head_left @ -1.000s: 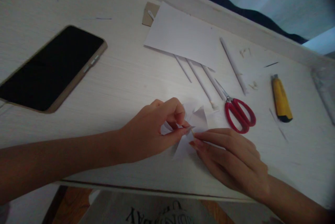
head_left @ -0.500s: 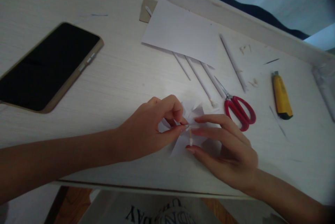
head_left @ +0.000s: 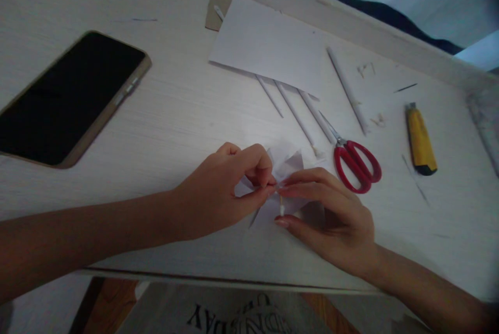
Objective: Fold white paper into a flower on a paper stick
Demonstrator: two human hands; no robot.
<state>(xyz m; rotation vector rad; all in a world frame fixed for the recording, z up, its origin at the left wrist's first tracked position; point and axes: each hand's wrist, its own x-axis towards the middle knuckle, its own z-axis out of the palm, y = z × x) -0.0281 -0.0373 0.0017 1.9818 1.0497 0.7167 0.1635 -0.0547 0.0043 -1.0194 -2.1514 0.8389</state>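
A folded white paper pinwheel (head_left: 290,165) with pointed blades lies under both hands near the table's front edge. My left hand (head_left: 230,191) pinches at its centre, thumb and forefinger pressed together. From that centre a short yellowish stick with a white tip (head_left: 281,204), like a piece of cotton swab, points toward me. My right hand (head_left: 335,214) spans this stick, its thumb against the white tip and its fingertips at the pinwheel's centre. What exactly lies between the left fingertips is too small to make out. Red-handled scissors (head_left: 356,165) rest just beyond my right hand.
A phone (head_left: 70,100) lies at the left. Rolled paper sticks (head_left: 296,113) stick out from under a white paper sheet (head_left: 268,42); another paper roll (head_left: 346,89) is beside it. A yellow cutter (head_left: 421,139) lies at the right, near small scraps (head_left: 378,119).
My right hand has shifted slightly left, its fingers closing in on the pinwheel's centre. The left hand keeps its pinch, and the pinwheel has turned a little.
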